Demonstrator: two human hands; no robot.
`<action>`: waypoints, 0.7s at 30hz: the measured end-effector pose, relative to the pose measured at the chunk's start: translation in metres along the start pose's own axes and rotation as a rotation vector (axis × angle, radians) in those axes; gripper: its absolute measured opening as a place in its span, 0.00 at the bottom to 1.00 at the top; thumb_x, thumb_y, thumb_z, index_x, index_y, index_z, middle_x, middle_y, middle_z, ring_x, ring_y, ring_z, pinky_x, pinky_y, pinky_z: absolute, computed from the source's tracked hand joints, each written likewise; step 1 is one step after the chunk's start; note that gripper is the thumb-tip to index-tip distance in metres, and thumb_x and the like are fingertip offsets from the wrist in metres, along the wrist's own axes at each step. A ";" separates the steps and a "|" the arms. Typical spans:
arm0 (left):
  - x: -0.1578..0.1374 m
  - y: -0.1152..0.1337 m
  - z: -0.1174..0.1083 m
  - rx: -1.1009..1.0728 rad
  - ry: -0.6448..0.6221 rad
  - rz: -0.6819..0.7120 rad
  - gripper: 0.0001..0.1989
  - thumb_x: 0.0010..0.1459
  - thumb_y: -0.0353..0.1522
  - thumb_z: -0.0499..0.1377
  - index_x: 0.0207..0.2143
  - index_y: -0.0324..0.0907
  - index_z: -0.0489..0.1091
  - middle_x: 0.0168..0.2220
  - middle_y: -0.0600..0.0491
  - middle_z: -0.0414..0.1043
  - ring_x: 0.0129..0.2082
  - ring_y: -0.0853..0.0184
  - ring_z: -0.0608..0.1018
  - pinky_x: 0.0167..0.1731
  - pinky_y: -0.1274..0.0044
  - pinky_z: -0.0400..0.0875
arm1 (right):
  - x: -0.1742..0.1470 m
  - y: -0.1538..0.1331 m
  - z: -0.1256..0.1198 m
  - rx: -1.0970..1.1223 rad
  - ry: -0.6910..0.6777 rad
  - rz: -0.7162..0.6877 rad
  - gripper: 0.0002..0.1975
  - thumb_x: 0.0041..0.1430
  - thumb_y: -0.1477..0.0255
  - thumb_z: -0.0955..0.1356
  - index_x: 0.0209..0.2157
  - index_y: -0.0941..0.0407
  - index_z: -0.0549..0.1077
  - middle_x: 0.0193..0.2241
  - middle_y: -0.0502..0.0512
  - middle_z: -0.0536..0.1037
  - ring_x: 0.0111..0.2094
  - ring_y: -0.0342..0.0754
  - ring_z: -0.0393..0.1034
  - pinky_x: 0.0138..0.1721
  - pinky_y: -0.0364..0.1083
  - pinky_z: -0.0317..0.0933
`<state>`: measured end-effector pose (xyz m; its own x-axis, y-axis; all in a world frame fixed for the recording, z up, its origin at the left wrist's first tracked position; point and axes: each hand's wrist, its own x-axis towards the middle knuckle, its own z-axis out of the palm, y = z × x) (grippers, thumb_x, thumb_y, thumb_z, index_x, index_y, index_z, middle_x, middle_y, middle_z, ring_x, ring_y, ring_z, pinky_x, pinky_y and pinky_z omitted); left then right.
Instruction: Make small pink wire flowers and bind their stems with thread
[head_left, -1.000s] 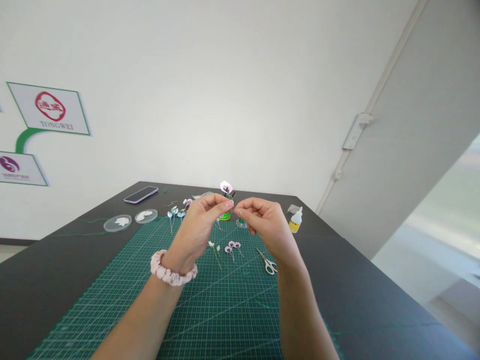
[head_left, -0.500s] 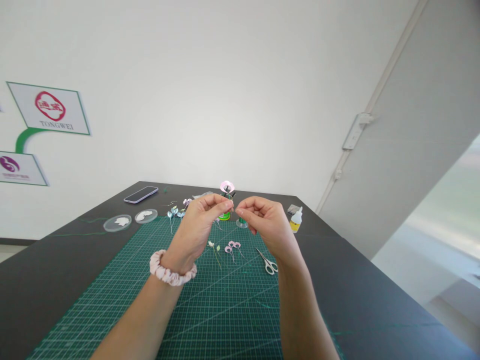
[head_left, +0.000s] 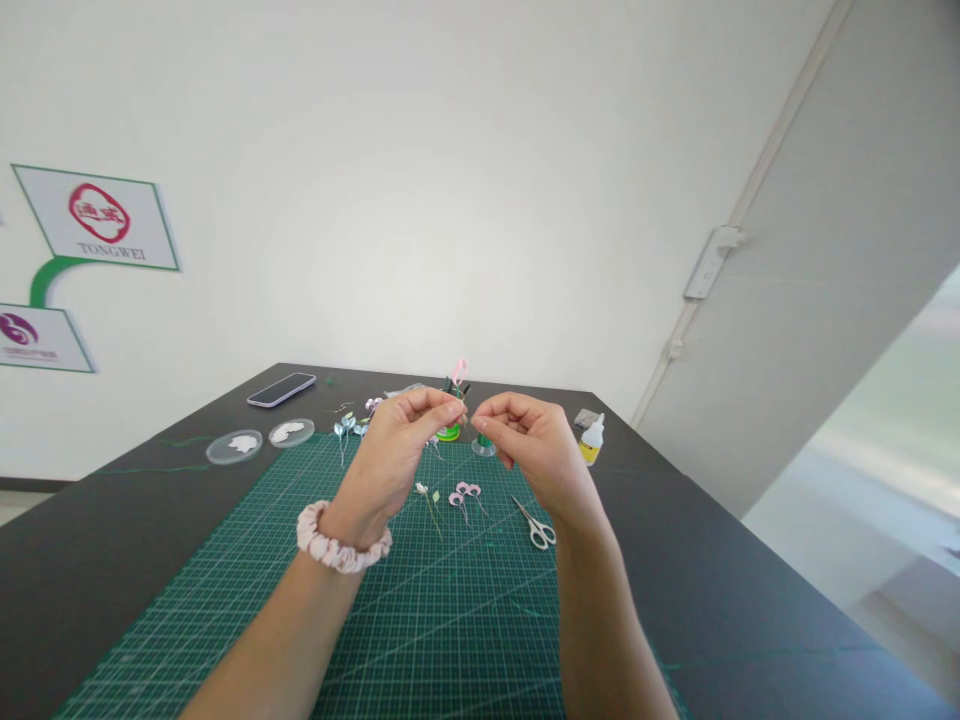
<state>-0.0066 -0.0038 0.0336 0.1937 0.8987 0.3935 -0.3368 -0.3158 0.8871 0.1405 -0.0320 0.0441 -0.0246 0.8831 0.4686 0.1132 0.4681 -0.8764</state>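
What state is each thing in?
Pink flower: upright, edge-on, stem in left grip
Left hand: grip closed
Right hand: grip pinched, contents unclear
Scissors: lying flat
Bottle: upright
Phone: flat, screen dark
Dishes: flat, holding white pieces
Scrunchie: worn, left wrist

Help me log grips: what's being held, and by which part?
The left hand pinches the pink flower by its stem; whether the right hand holds anything can't be told.

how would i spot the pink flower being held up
Start at the green cutting mat, then look up to the left hand above it. The pink flower rises from its grip; it is held upright, while the three small pinkish-purple flowers lie on the mat.
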 end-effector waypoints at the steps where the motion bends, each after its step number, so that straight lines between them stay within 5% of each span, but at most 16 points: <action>1: 0.000 0.000 0.000 -0.005 -0.001 -0.001 0.05 0.47 0.34 0.67 0.23 0.42 0.76 0.24 0.56 0.74 0.29 0.70 0.71 0.36 0.75 0.64 | 0.000 0.000 0.000 0.003 0.006 0.005 0.06 0.47 0.69 0.70 0.24 0.57 0.73 0.14 0.43 0.63 0.16 0.37 0.51 0.18 0.42 0.44; 21: 0.000 -0.001 0.000 0.052 -0.036 0.068 0.05 0.50 0.33 0.65 0.25 0.42 0.76 0.25 0.55 0.73 0.29 0.70 0.70 0.34 0.75 0.64 | 0.001 -0.001 0.002 -0.005 0.029 0.040 0.07 0.45 0.67 0.70 0.22 0.56 0.72 0.15 0.45 0.65 0.16 0.37 0.52 0.17 0.42 0.44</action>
<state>-0.0067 -0.0036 0.0329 0.2055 0.8633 0.4610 -0.3021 -0.3921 0.8689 0.1388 -0.0313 0.0452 0.0090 0.8998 0.4362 0.1183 0.4322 -0.8940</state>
